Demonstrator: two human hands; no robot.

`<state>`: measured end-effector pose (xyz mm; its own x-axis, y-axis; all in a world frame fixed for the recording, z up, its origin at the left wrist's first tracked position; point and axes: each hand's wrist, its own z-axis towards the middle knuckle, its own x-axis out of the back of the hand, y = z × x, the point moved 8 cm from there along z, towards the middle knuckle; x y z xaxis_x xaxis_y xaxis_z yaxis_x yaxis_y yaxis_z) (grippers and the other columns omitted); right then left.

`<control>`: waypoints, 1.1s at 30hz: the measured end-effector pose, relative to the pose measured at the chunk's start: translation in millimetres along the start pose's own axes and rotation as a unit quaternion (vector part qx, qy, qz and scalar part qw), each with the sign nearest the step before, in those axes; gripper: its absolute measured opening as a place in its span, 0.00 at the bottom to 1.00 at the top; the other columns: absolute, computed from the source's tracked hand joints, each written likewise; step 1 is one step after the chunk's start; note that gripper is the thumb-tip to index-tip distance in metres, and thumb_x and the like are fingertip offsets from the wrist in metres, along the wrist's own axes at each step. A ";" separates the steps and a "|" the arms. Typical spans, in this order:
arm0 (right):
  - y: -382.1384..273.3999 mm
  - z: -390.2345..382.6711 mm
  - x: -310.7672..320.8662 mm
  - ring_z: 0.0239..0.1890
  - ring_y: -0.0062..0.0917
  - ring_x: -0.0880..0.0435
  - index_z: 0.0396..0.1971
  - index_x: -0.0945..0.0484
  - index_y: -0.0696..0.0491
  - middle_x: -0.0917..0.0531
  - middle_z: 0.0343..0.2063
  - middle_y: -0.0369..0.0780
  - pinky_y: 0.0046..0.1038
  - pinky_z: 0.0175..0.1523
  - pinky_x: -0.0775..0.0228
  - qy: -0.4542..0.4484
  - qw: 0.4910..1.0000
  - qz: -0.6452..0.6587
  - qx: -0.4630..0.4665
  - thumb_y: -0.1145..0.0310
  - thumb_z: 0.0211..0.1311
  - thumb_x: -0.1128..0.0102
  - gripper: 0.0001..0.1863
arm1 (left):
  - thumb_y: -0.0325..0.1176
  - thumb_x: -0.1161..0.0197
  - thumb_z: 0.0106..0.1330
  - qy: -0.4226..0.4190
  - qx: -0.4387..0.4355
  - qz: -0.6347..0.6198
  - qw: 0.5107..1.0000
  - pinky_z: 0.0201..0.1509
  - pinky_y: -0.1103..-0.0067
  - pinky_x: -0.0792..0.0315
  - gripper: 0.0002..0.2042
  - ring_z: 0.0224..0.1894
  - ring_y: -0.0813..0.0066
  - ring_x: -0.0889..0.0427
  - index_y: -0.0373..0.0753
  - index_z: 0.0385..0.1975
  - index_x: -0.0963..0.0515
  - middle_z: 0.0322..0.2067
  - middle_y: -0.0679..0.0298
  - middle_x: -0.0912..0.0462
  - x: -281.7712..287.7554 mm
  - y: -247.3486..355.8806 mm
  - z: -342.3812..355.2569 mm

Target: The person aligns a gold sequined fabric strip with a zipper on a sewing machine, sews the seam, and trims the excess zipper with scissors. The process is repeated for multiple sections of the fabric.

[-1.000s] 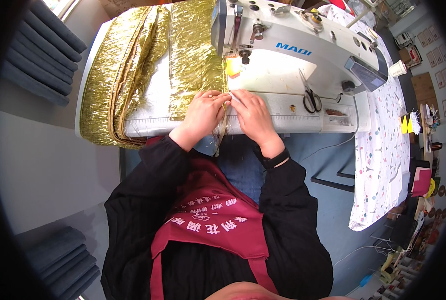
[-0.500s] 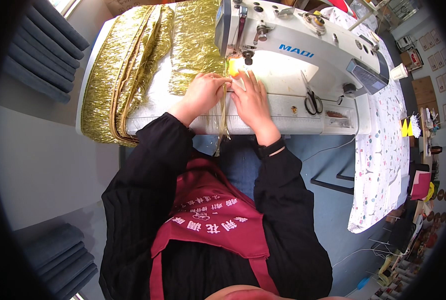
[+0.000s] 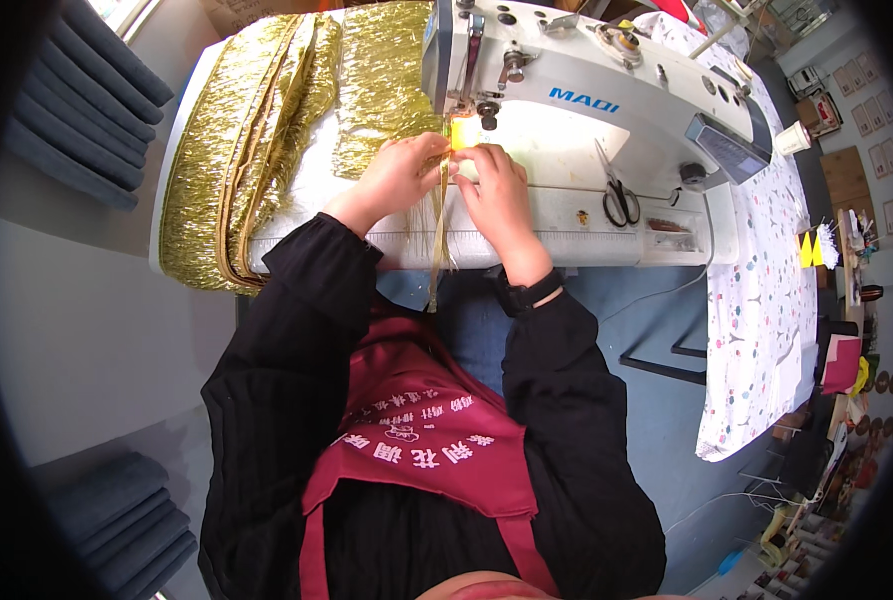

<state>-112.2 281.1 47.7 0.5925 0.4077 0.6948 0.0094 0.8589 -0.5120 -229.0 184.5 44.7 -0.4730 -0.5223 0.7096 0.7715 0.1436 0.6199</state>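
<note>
A narrow gold strip (image 3: 440,230) hangs over the front edge of the sewing machine bed, just in front of the lit needle area. My left hand (image 3: 398,178) pinches it from the left side. From the right, my right hand (image 3: 498,198) meets it with bent fingers, its fingertips pressed on the strip's upper part. Gold tinsel fringe (image 3: 381,85) lies flat to the left of the machine head, beyond my left hand. The white sewing machine (image 3: 606,90) reaches across from the right. Its needle is too small to make out, and the fingertips partly cover the strip.
Folded gold fringe (image 3: 216,170) is heaped at the bed's left end. Black-handled scissors (image 3: 621,203) lie on the bed right of my right hand. A patterned white cloth (image 3: 751,330) covers the table at the right. Folded blue-grey fabric (image 3: 91,100) stands at the far left.
My right hand's fingers, stretched out flat before, have bent in toward my left fingertips at the strip. The strip's hanging end has swung slightly left. The whole view has shifted a little.
</note>
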 end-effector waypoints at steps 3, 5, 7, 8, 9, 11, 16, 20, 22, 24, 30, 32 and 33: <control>-4.9 8.0 -4.4 0.51 0.36 0.18 0.48 0.16 0.47 0.18 0.47 0.37 0.41 0.56 0.29 -0.008 1.000 -0.004 0.005 0.71 0.60 0.32 0.15 | 0.36 0.30 0.63 -0.005 0.009 -0.026 1.000 0.52 0.60 0.23 0.21 0.48 0.48 0.14 0.37 0.53 0.25 0.45 0.52 0.13 1.5 -1.6 0.5; -7.3 10.2 -9.5 0.52 0.37 0.16 0.46 0.15 0.51 0.16 0.47 0.38 0.39 0.56 0.26 -0.026 0.999 0.012 0.026 0.75 0.61 0.34 0.13 | 0.33 0.28 0.62 -0.052 0.040 -0.006 0.998 0.58 0.61 0.24 0.25 0.56 0.49 0.16 0.35 0.58 0.28 0.53 0.52 0.15 -0.8 -3.8 -2.9; 0.8 12.9 -11.6 0.48 0.38 0.15 0.45 0.15 0.53 0.15 0.45 0.41 0.38 0.53 0.23 -0.018 0.999 0.047 0.006 0.79 0.61 0.36 0.13 | 0.36 0.27 0.62 -0.071 0.031 0.040 0.996 0.62 0.60 0.28 0.26 0.59 0.51 0.18 0.36 0.58 0.28 0.55 0.53 0.16 0.4 1.7 -5.2; 5.9 12.3 -13.8 0.47 0.39 0.14 0.45 0.14 0.54 0.14 0.44 0.42 0.37 0.51 0.22 -0.018 0.998 0.062 -0.009 0.80 0.61 0.37 0.14 | 0.37 0.26 0.62 -0.078 0.023 0.061 0.995 0.63 0.60 0.30 0.27 0.61 0.51 0.19 0.36 0.58 0.27 0.56 0.53 0.17 0.6 5.4 -7.7; 8.5 10.0 -12.5 0.46 0.40 0.14 0.45 0.14 0.54 0.13 0.43 0.42 0.38 0.51 0.22 0.003 0.994 0.105 -0.009 0.80 0.60 0.37 0.14 | 0.39 0.26 0.62 -0.089 0.028 0.069 0.993 0.64 0.59 0.32 0.28 0.62 0.53 0.21 0.38 0.59 0.27 0.58 0.54 0.18 -0.3 6.9 -10.1; 17.6 5.0 -11.4 0.45 0.41 0.13 0.44 0.13 0.54 0.12 0.41 0.43 0.39 0.52 0.22 0.032 0.982 0.184 -0.028 0.80 0.60 0.39 0.14 | 0.41 0.26 0.62 -0.101 0.026 0.083 0.991 0.66 0.59 0.36 0.29 0.65 0.56 0.23 0.40 0.61 0.27 0.62 0.55 0.21 -2.1 10.8 -13.3; 17.2 -9.2 -6.4 0.48 0.41 0.13 0.48 0.14 0.56 0.12 0.47 0.43 0.40 0.54 0.22 0.051 0.988 0.147 0.007 0.81 0.60 0.41 0.17 | 0.39 0.36 0.70 -0.082 -0.059 0.232 0.967 0.64 0.62 0.34 0.22 0.65 0.62 0.24 0.38 0.61 0.25 0.66 0.57 0.25 -7.7 29.2 -25.2; 6.5 -13.4 -2.9 0.50 0.38 0.13 0.50 0.14 0.55 0.12 0.49 0.41 0.38 0.56 0.23 0.049 0.994 0.092 0.041 0.79 0.60 0.39 0.18 | 0.37 0.40 0.72 -0.109 -0.053 0.280 0.952 0.62 0.64 0.33 0.19 0.63 0.65 0.23 0.37 0.59 0.23 0.64 0.59 0.24 -12.6 27.6 -26.8; -2.3 -16.8 -4.1 0.51 0.35 0.14 0.50 0.14 0.54 0.12 0.51 0.40 0.36 0.57 0.25 0.035 0.997 0.025 0.068 0.77 0.60 0.38 0.17 | 0.37 0.42 0.72 -0.114 -0.055 0.286 0.950 0.62 0.65 0.32 0.19 0.62 0.65 0.22 0.36 0.59 0.22 0.64 0.59 0.24 -13.3 28.3 -26.0; -9.2 -18.3 -6.3 0.51 0.32 0.15 0.50 0.14 0.53 0.13 0.51 0.38 0.35 0.57 0.26 0.026 0.995 -0.022 0.094 0.75 0.60 0.37 0.17 | 0.37 0.42 0.72 -0.111 -0.060 0.287 0.950 0.62 0.65 0.32 0.19 0.62 0.64 0.22 0.35 0.59 0.22 0.63 0.59 0.24 -13.2 29.5 -25.9; -19.8 -22.4 -7.8 0.52 0.30 0.16 0.47 0.14 0.54 0.13 0.50 0.37 0.35 0.57 0.26 0.016 0.989 -0.058 0.135 0.73 0.60 0.36 0.15 | 0.37 0.40 0.71 -0.100 -0.057 0.202 0.973 0.62 0.63 0.30 0.21 0.61 0.58 0.22 0.31 0.59 0.23 0.62 0.54 0.23 -7.9 26.6 -26.8; -20.2 -22.2 -8.0 0.52 0.30 0.16 0.45 0.15 0.54 0.13 0.49 0.38 0.35 0.56 0.26 0.008 0.989 -0.052 0.135 0.73 0.59 0.36 0.14 | 0.37 0.39 0.71 -0.097 -0.052 0.185 0.976 0.63 0.63 0.30 0.21 0.62 0.56 0.23 0.30 0.59 0.23 0.62 0.53 0.23 -6.6 23.9 -25.5; -20.6 -22.1 -7.7 0.52 0.30 0.16 0.45 0.15 0.54 0.13 0.49 0.38 0.35 0.56 0.26 0.009 0.989 -0.051 0.137 0.73 0.59 0.36 0.13 | 0.36 0.38 0.70 -0.097 -0.048 0.177 0.978 0.63 0.63 0.29 0.21 0.62 0.55 0.23 0.30 0.59 0.23 0.62 0.53 0.23 -6.9 22.5 -24.6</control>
<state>-99.1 253.4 41.8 0.6134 0.3121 0.7255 -0.1475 0.9477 -0.2830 -198.0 170.7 45.5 -0.2340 -0.2830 0.9301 0.9335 0.2021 0.2963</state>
